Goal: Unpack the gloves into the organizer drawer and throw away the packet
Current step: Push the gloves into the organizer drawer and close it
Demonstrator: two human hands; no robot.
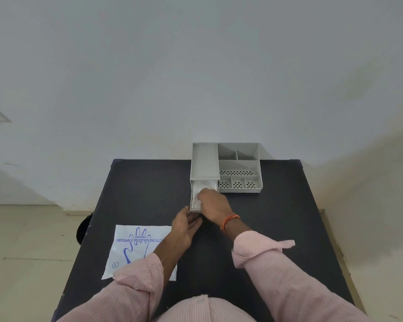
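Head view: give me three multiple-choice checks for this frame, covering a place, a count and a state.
1. Where does the packet lie?
A. On the table, near left
B. Inside the drawer
C. On the floor

2. How many small perforated compartments line the organizer front?
A. One
B. Three
C. Five

3. The drawer is:
A. Shut
B. Removed
C. Pulled out

Answers: 1 A, it lies flat under the left forearm. 2 B, three dotted cells sit side by side. 3 C, it juts forward with the gloves inside, right hand on them, left hand at its front.
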